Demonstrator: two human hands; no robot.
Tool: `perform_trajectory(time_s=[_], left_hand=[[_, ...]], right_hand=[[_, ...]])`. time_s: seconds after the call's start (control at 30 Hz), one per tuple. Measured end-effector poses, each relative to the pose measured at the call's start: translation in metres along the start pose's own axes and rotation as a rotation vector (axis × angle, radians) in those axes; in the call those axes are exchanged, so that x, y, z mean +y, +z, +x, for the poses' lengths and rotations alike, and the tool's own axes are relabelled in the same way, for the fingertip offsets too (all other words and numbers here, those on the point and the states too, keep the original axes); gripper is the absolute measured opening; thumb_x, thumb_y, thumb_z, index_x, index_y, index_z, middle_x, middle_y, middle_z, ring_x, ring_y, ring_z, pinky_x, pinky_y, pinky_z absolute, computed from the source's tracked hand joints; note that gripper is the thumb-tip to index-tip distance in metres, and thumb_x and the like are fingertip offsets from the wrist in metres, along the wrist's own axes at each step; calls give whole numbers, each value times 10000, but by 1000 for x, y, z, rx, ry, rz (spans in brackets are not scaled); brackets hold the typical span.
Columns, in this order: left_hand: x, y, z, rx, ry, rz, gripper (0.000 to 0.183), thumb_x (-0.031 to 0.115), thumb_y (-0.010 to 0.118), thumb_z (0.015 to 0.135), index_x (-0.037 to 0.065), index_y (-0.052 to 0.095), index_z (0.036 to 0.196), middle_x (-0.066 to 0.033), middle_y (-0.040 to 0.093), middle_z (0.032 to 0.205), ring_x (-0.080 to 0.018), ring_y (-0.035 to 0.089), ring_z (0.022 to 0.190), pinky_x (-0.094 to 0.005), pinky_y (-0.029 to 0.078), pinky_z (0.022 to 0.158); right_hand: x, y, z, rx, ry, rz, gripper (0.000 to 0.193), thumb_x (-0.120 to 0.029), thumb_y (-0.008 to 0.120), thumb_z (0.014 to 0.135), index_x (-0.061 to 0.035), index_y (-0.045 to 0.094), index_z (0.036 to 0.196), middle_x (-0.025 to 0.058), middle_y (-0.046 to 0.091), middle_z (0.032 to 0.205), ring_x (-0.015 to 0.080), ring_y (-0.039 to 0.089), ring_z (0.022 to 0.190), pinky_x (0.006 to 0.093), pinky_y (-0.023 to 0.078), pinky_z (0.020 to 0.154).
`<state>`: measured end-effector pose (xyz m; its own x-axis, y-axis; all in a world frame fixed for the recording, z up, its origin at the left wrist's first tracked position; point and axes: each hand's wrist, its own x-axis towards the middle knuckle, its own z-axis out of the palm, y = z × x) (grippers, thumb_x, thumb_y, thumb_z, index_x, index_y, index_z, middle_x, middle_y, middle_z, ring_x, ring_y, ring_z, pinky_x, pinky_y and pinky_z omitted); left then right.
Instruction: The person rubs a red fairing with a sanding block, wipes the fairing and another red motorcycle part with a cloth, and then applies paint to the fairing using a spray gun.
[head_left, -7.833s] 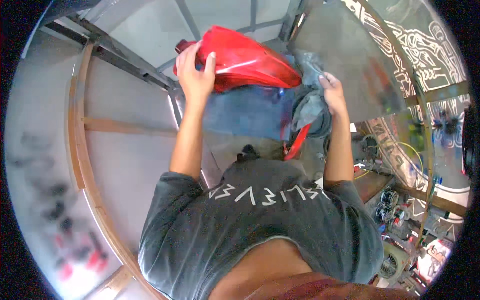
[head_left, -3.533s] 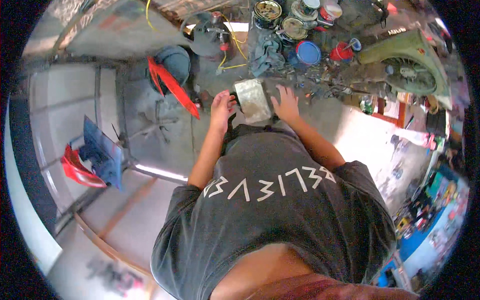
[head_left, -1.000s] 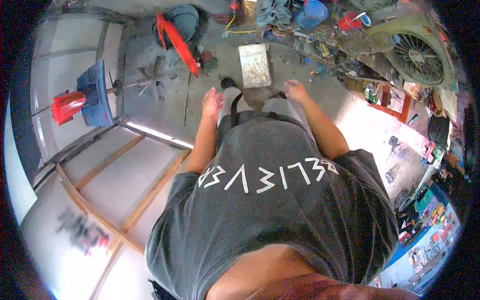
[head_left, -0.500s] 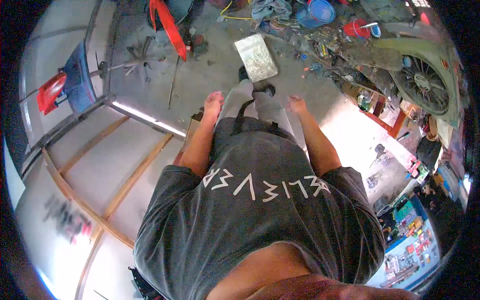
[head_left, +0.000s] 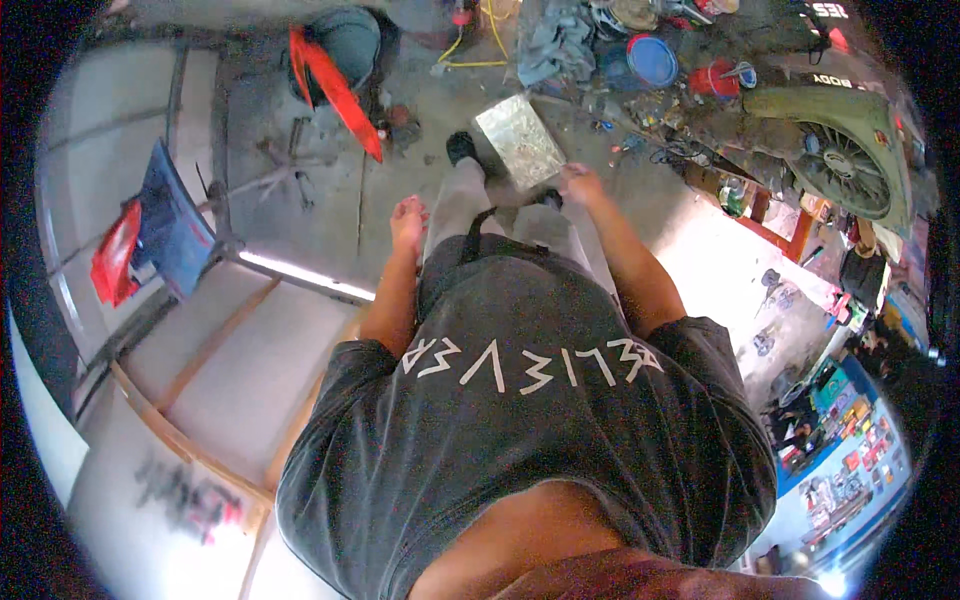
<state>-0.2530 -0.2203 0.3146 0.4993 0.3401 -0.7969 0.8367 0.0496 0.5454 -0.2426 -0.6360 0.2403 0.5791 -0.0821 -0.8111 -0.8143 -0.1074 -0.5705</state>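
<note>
My left hand (head_left: pixel 408 220) hangs beside my left thigh, fingers loosely curled and apart, with nothing in it. On the other side, my right hand (head_left: pixel 582 184) hangs ahead of my right thigh, also with nothing visible in it; its fingers are small and a little blurred. In the picture its fingertips come close to the lower right corner of a pale, stained flat panel (head_left: pixel 520 140). That panel appears to lie on the concrete floor just ahead of my feet, and I see no grip on it. My dark left shoe (head_left: pixel 461 147) is beside the panel.
Ahead to the left, a long red part (head_left: pixel 340 95) leans on a dark bin (head_left: pixel 352 48). A metal stand (head_left: pixel 285 175) is nearer. Blue bucket (head_left: pixel 652 60), red bucket (head_left: pixel 714 78) and scattered debris lie ahead right, beside a green fender with a wheel (head_left: pixel 850 170).
The floor, panel and red part have shifted down in the picture, closer to me. My left foot has moved forward. My right hand has swung forward and inward; my left hand has lowered slightly.
</note>
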Motion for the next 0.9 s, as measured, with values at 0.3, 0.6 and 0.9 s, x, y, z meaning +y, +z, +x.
perform_trajectory(time_s=[0.3,0.6,0.9], left_hand=[[148,6,106,-257,217,132,324,391,691,987,118,670,1161,-27,688,1028,-146,645,816,-305,493,637],[203,32,128,-398,159,190,280,392,677,992,169,665,1162,7,702,990,-149,664,839,-315,467,638],[210,45,126,-329,184,195,318,404,676,983,151,663,1174,4,691,998,-137,647,808,-298,468,640]], right_hand=[[-139,98,-41,-13,-7,259,425,-341,629,1035,-106,576,1385,102,737,1095,188,717,863,339,532,687],[-148,59,-10,187,-16,475,474,-378,633,1030,-111,553,1413,101,731,1122,220,712,870,376,528,768],[-166,55,18,85,-242,49,365,-280,646,1020,-32,625,1287,89,713,1028,172,686,840,305,535,721]])
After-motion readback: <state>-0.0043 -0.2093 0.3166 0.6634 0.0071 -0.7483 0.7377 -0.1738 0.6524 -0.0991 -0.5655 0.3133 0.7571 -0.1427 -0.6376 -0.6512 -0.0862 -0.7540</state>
